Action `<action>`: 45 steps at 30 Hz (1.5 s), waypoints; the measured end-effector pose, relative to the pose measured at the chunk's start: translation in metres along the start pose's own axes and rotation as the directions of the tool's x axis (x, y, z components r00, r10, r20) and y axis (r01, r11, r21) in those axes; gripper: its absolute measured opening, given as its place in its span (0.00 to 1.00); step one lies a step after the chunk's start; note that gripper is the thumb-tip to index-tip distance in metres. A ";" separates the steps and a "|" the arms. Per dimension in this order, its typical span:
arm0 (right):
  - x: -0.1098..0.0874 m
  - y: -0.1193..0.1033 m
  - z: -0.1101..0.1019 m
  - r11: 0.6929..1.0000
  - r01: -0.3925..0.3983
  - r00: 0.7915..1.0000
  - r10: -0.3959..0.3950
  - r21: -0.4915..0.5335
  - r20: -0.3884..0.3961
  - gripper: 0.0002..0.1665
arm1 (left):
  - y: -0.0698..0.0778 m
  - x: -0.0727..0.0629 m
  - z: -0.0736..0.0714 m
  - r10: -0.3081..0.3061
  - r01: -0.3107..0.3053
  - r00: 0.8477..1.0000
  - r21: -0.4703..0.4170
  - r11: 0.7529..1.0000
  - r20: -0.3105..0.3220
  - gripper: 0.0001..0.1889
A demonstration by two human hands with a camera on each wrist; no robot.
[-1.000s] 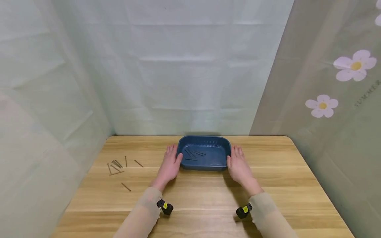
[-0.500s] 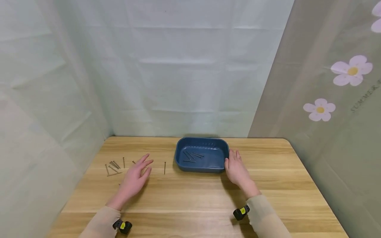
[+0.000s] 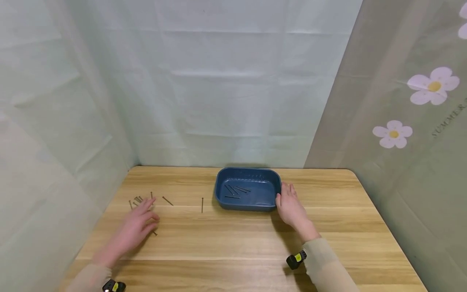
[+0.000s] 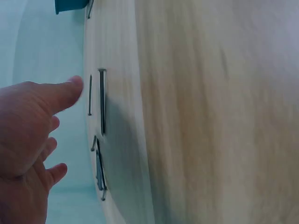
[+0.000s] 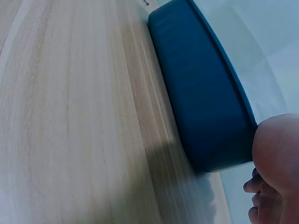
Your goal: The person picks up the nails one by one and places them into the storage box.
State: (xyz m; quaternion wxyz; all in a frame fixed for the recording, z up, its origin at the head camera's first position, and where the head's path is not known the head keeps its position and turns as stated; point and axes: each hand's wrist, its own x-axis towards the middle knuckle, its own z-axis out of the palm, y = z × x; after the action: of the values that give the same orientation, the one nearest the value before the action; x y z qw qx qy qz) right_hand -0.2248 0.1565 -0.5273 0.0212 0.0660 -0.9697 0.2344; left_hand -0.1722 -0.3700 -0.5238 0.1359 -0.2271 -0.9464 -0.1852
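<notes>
Evidently poised by the clustered nails, near nine o'clock from the blue tray, with the left hand loosely spread and gripping nothing; hard to tell about contact. Then, past a slanting nail and a lone nail, both lying between eight and nine o'clock, on to the blue tray: set flat on the bench, holding further nails toward its nine-o'clock end, probably kept from rolling off by its walls. Finally, toward four o'clock, touching the tray's end with the right hand, extended rather than clasping, likely for steadying.
</notes>
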 end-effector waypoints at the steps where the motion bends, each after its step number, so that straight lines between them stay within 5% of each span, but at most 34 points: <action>1: 0.001 0.000 0.000 1.000 0.004 1.000 -0.004 -0.002 -0.002 0.36 | -0.002 -0.002 -0.001 0.005 -0.005 1.000 -0.004 1.000 0.006 0.11; 18: 0.005 -0.005 -0.004 1.000 -0.016 0.999 0.016 0.011 0.029 0.37 | -0.009 -0.008 -0.012 -0.001 0.010 0.983 -0.046 0.999 0.183 0.14; 37: 0.002 -0.005 -0.004 1.000 -0.022 0.999 0.022 0.013 0.023 0.37 | -0.002 -0.008 -0.001 -0.039 0.037 0.967 0.012 0.999 0.253 0.14; 45: 0.002 -0.003 -0.003 0.999 -0.020 1.000 0.020 0.028 -0.001 0.37 | 0.003 -0.007 0.002 -0.019 0.017 0.982 0.012 1.000 0.190 0.08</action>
State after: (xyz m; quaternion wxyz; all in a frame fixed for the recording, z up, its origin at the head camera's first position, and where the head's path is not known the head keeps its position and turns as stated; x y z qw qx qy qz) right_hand -0.2265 0.1543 -0.5233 0.0186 0.0566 -0.9669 0.2482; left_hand -0.1646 -0.3695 -0.5271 0.0442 -0.2344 -0.9580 -0.1590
